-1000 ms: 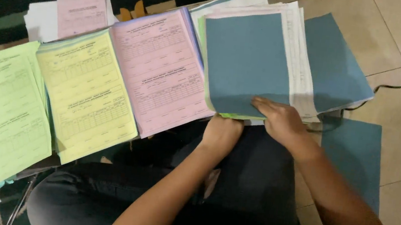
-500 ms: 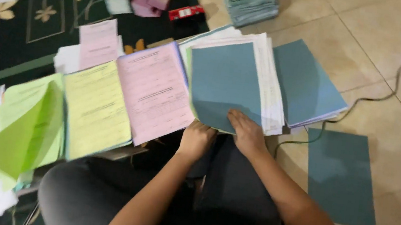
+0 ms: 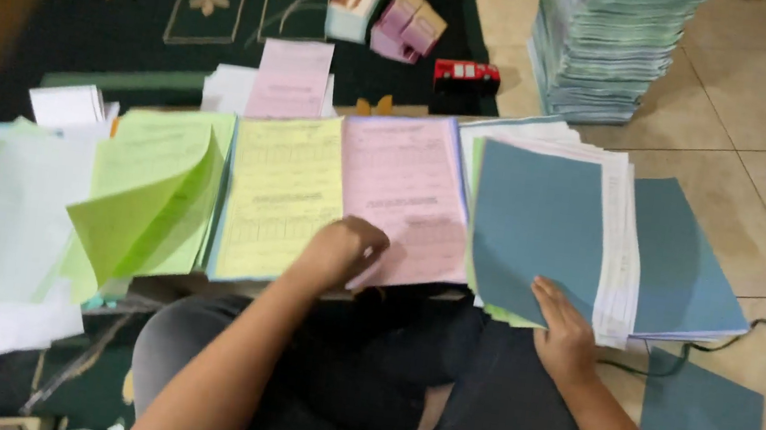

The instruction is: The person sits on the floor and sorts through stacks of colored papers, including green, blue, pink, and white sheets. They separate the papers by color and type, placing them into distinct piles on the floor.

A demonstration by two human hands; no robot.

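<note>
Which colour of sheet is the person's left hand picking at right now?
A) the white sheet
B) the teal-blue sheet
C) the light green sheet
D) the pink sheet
D: the left hand is curled at the lower edge of the pink sheet, beside the yellow sheet, while the right hand rests on the bottom of the teal-blue sheet.

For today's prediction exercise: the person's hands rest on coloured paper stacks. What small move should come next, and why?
Probably the left hand lifts the top pink printed sheet, since its fingers curl at that sheet's lower edge, while the right hand lies flat on the blue-grey cover sheet.
</note>
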